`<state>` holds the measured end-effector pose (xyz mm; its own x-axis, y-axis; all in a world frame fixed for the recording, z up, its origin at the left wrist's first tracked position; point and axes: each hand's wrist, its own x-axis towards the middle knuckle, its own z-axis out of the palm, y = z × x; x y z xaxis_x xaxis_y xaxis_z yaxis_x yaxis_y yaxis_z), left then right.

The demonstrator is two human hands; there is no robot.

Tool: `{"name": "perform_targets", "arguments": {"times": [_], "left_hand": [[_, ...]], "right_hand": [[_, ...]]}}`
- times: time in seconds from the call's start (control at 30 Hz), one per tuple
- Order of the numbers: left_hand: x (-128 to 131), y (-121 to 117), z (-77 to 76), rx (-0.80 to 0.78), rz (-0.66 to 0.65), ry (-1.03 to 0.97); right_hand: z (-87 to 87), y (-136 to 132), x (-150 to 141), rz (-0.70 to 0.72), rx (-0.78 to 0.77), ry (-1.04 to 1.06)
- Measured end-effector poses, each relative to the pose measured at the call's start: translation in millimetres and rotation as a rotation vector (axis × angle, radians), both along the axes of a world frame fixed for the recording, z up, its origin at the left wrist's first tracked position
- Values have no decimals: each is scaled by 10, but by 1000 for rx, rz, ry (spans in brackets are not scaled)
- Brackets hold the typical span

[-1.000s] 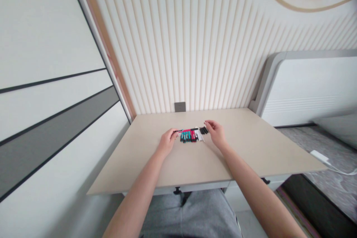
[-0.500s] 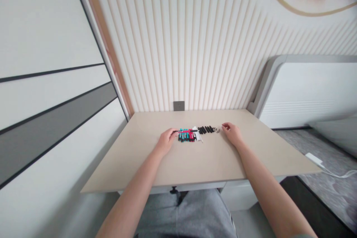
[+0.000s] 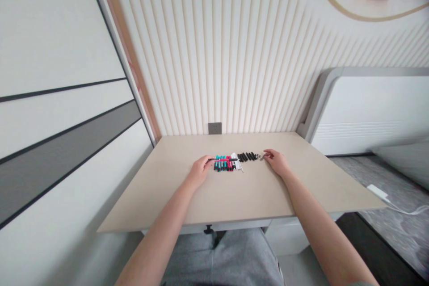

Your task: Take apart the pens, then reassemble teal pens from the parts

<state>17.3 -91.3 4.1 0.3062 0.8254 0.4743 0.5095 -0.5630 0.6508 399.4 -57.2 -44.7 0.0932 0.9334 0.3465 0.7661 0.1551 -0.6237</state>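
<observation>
My left hand pinches the black end of a slim red and black pen, held level above a row of pen parts. Under it lie turquoise and black barrels side by side, with red and black barrels to their right. Thin white refills and several black caps continue the row. At its right end are small greyish pieces, too tiny to identify. My right hand reaches over these pieces, thumb and index finger slightly apart, with nothing visible between them.
Everything rests on a beige desk against a ribbed wall with a dark socket. A white cabinet stands close on the left. To the right are a bed with a pale headboard and a white adapter with a cable.
My right hand has moved slightly left, its fingertips now at the small greyish pieces. My left hand keeps the pen in nearly the same place.
</observation>
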Motion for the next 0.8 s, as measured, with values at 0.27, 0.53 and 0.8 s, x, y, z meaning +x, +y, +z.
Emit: {"name": "perform_targets", "arguments": {"times": [0.27, 0.53, 0.8], "left_hand": [[-8, 14, -22, -4, -7, -9], [-1, -2, -3, 23, -41, 16], [52, -50, 18, 25, -149, 68]], "right_hand": [[90, -69, -81, -72, 82, -6], [399, -424, -921, 371, 349, -201], [382, -566, -1188, 505, 309, -440]]}}
